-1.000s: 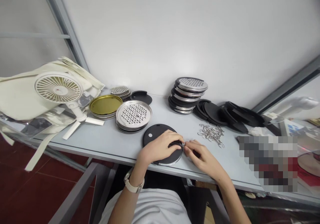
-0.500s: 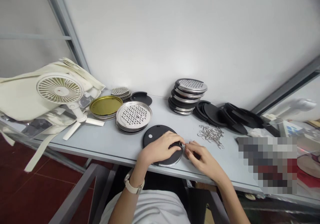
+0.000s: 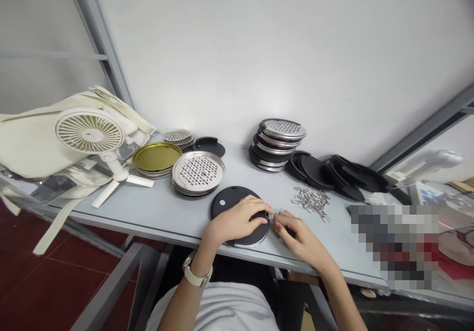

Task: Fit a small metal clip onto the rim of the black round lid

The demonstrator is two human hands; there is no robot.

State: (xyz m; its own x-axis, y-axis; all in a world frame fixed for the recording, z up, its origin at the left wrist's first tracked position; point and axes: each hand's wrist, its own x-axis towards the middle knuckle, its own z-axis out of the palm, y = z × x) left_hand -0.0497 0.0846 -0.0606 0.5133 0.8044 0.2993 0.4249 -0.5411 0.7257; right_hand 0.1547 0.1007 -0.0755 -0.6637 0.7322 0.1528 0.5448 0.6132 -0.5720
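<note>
Head view: left hand [image 3: 237, 218] lay curled over the black round lid [image 3: 229, 205] near the table's [image 3: 155, 212] front edge, pressing it flat. Right hand [image 3: 298, 235], at the lid's 3 o'clock, pinched a small metal ring [image 3: 271, 217] against the rim. Loose metal rings [image 3: 311, 200] lay at 2 o'clock; perforated metal discs [image 3: 198, 170] at 11 o'clock.

Bare table [image 3: 155, 207] lies left of the black disc [image 3: 227, 200]; the perforated plates [image 3: 198, 172] block behind it, and metal rings [image 3: 311, 200] lie just right.
</note>
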